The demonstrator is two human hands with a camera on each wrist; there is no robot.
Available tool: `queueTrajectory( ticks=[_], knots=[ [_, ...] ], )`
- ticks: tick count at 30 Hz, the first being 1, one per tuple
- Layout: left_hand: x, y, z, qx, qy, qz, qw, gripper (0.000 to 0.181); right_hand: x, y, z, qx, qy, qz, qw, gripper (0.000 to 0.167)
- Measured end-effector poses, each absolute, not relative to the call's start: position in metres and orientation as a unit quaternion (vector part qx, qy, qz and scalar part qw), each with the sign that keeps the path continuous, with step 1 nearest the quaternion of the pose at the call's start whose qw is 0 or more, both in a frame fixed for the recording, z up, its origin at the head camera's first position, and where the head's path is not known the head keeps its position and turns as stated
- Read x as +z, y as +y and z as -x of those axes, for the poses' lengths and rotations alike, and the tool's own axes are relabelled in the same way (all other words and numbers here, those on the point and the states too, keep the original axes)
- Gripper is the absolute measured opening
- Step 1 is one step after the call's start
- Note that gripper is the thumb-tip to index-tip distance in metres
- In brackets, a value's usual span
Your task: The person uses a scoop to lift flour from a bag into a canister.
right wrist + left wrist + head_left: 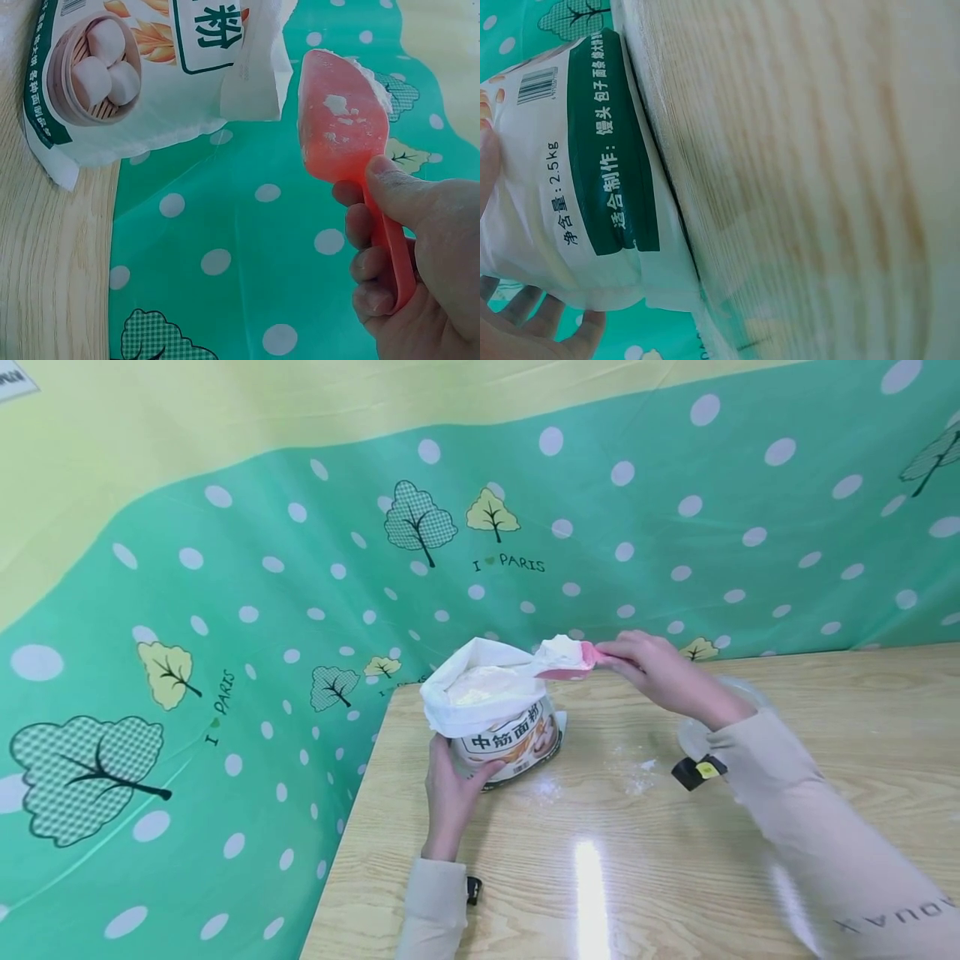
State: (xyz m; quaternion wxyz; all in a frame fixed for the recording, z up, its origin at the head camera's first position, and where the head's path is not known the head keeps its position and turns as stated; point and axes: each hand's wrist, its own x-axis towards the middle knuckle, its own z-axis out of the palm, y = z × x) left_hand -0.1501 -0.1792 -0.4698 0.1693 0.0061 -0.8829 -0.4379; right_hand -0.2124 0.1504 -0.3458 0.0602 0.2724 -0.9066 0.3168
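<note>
A white flour bag [487, 722] stands on the table with its top folded outward, white flour [483, 685] showing inside. My left hand [453, 785] grips the bag low at its side, thumb across the printed front. In the left wrist view several fingers [544, 319] curl along the bag's side. My right hand [652, 672] holds a pink scoop [341, 116] by its handle, the fingers wrapped round it. The scoop, heaped with flour, is raised beside the bag's opening on the right. Flour clings to the scoop's underside.
A clear round container [693, 739] stands on the wooden table [525, 877], partly hidden behind the right forearm. Spilled flour [641, 777] dusts the tabletop right of the bag. A green dotted cloth [315, 577] hangs behind and to the left.
</note>
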Motion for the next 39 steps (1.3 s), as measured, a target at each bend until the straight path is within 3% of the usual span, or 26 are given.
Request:
queueTrajectory(
  ticks=[17,39],
  knots=[
    [-0.470,-0.180,0.150,-0.444,-0.880,-0.004,0.166,0.106,-0.355,0.175,0.199,0.329,-0.912,-0.235,0.063,0.031],
    [-0.471,-0.181,0.150,-0.442,-0.880,0.002,0.173,0.105,-0.356,0.224,0.182,0.319,-0.913,-0.211,0.142,0.030]
  ],
)
